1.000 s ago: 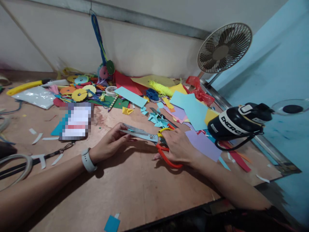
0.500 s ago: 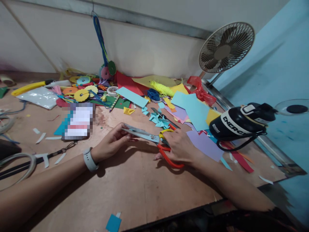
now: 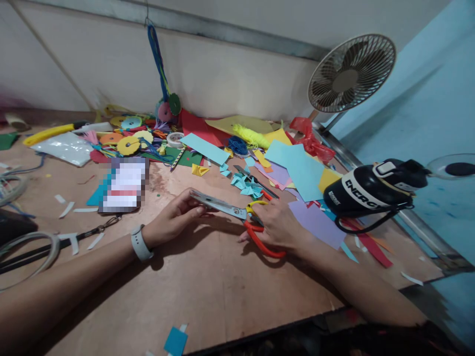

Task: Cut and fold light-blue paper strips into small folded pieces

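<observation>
My right hand (image 3: 280,225) grips a pair of scissors (image 3: 222,203) with one red-orange and one yellow handle loop. The metal blades point left and lie nearly together. At their tips is my left hand (image 3: 180,215), its thumb and fingers curled round the blade ends; anything small pinched there is hidden. A pale watch sits on the left wrist. Just beyond the scissors lie small folded light-blue paper pieces (image 3: 247,185) and a dark-bladed tool with a red handle (image 3: 269,195), partly behind the right hand.
Coloured paper sheets (image 3: 293,163) spread across the back right, beside a black bottle (image 3: 358,190). A fan (image 3: 351,74) stands behind them. Yarn and paper discs (image 3: 128,145) pile at the back left, near a phone (image 3: 124,185). A blue paper square (image 3: 175,341) lies near the front edge.
The scissor blades have come closer together. Both hands stay in nearly the same place, while the whole view has shifted slightly.
</observation>
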